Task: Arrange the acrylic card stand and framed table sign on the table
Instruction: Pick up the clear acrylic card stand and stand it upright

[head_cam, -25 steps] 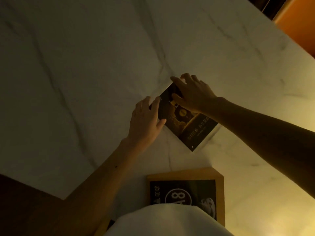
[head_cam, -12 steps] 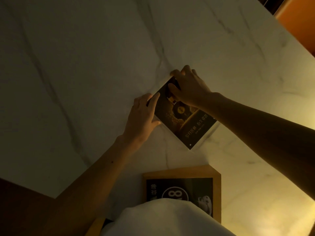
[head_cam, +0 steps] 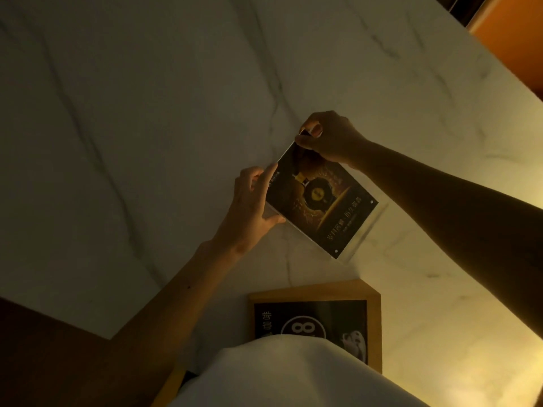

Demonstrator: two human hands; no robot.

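The acrylic card stand (head_cam: pixel 321 202), a clear block with a dark card showing a gold bottle picture, sits tilted at the middle of the white marble table (head_cam: pixel 147 127). My left hand (head_cam: pixel 252 201) grips its left edge. My right hand (head_cam: pixel 329 138) pinches its far top corner between thumb and fingers. The framed table sign (head_cam: pixel 373 318), a wooden frame around a dark printed sheet, lies flat near me; my white garment hides its near part.
The table's right edge runs diagonally at the upper right, with an orange surface (head_cam: pixel 514 39) beyond it. A dark brown floor or seat area (head_cam: pixel 44 348) lies past the table's lower left edge. Warm light falls on the lower right.
My right hand has slid from lying over the card's face to pinching its far corner. The card face is now uncovered, and the stand's far end seems raised toward me.
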